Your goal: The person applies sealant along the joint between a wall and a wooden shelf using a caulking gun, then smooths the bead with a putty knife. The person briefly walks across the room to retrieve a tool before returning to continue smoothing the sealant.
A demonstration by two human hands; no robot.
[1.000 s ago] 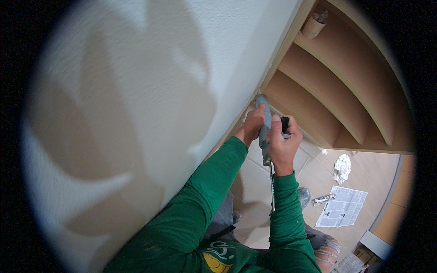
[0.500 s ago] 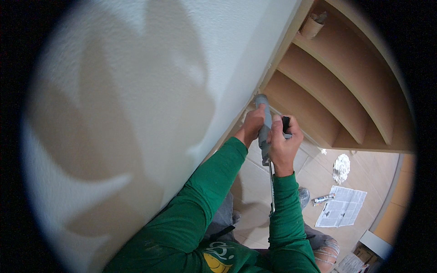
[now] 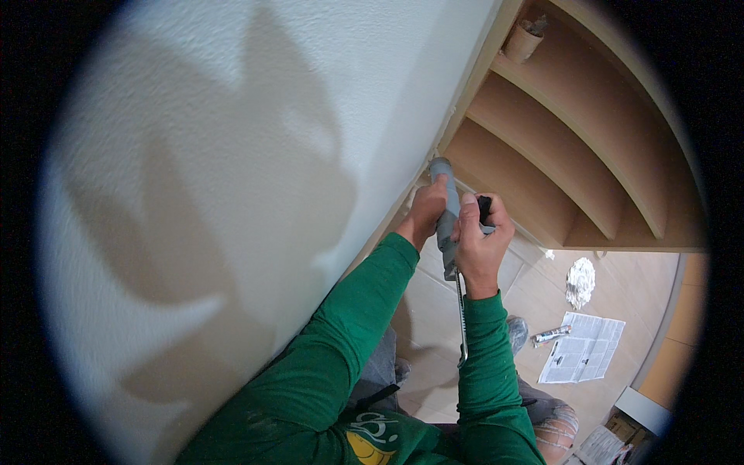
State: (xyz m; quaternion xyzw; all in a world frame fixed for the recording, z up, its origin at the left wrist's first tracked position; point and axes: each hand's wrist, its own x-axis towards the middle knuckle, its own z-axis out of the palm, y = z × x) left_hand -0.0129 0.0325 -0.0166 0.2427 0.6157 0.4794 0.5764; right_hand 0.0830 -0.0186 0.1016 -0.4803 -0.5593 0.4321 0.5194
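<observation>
A grey caulking gun (image 3: 446, 232) slants across the middle of the view, its front end at the seam where the white wall (image 3: 387, 93) meets the wooden shelf unit (image 3: 542, 226). My left hand (image 3: 425, 211) is wrapped round its barrel near the front. Closed on the handle and the black part beside it is my right hand (image 3: 482, 249). The gun's thin metal rod runs back along my right forearm, ending in a hook. Its nozzle tip is hidden by the front of the barrel.
A tan cup-like container (image 3: 522, 43) stands on an upper shelf. On the tiled floor lie a crumpled white heap (image 3: 580, 283), a newspaper sheet (image 3: 589, 353) and a cartridge tube (image 3: 552, 335). The wall borders my left arm closely. A cardboard box (image 3: 624, 428) sits lower right.
The caulking gun and both hands have shifted very slightly up and left in view. The shelves and floor items have shifted slightly too. Both grips are unchanged.
</observation>
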